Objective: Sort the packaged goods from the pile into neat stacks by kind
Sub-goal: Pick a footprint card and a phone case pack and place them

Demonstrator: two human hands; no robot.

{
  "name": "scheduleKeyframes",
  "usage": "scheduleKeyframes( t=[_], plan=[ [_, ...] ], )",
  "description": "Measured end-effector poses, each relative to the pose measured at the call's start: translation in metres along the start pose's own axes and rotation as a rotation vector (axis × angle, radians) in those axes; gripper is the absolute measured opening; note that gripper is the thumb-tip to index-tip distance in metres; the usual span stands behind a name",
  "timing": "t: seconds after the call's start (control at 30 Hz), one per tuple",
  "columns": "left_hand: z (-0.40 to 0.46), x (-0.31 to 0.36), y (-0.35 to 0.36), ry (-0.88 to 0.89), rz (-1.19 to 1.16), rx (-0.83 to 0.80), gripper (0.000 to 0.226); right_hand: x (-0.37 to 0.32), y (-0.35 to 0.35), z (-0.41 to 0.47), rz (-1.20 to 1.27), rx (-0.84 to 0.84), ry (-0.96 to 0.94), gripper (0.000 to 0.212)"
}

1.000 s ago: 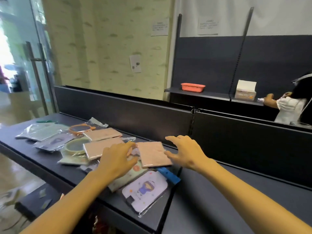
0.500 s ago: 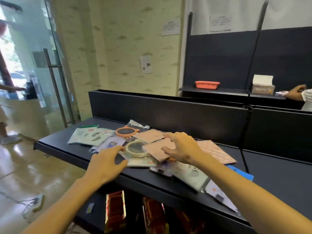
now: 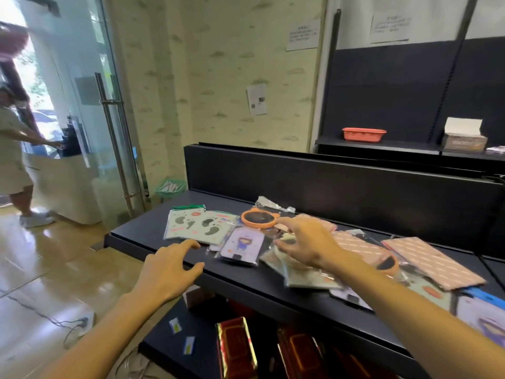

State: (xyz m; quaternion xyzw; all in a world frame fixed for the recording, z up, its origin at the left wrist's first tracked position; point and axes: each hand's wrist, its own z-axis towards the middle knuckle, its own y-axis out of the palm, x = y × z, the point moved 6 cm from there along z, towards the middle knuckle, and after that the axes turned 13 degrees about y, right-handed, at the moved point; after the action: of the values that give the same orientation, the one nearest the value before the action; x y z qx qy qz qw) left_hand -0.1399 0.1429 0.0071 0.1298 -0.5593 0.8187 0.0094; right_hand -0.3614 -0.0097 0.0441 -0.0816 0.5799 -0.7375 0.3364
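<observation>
The pile (image 3: 314, 258) of packaged goods sprawls along the dark shelf (image 3: 153, 236), from the pale green footprint packs (image 3: 196, 224) at its left end, past a purple card pack (image 3: 241, 246) and an orange ring (image 3: 259, 218), to the pink striped packs (image 3: 429, 259) at the right. The left hand (image 3: 166, 272) hovers at the shelf's near edge, fingers spread and holding nothing. The right hand (image 3: 306, 243) reaches over the pile's middle, fingers spread wide just beside the ring, gripping nothing that can be seen.
</observation>
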Motion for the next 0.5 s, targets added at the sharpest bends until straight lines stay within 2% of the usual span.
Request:
scheduleKeyframes(
  t=[0.17,0.43,0.5],
  plan=[
    [0.041,-0.046,0.004,0.037,0.021,-0.029,0.043,-0.025,0.024,0.043,0.021,0.032,0.021,0.050],
    [0.106,-0.109,0.020,0.056,0.052,-0.117,0.040,-0.045,0.055,0.108,0.069,0.051,0.080,0.037],
    [0.115,-0.127,0.027,0.047,0.022,-0.132,0.039,-0.049,0.061,0.119,0.084,0.057,0.103,0.041]
  ],
)
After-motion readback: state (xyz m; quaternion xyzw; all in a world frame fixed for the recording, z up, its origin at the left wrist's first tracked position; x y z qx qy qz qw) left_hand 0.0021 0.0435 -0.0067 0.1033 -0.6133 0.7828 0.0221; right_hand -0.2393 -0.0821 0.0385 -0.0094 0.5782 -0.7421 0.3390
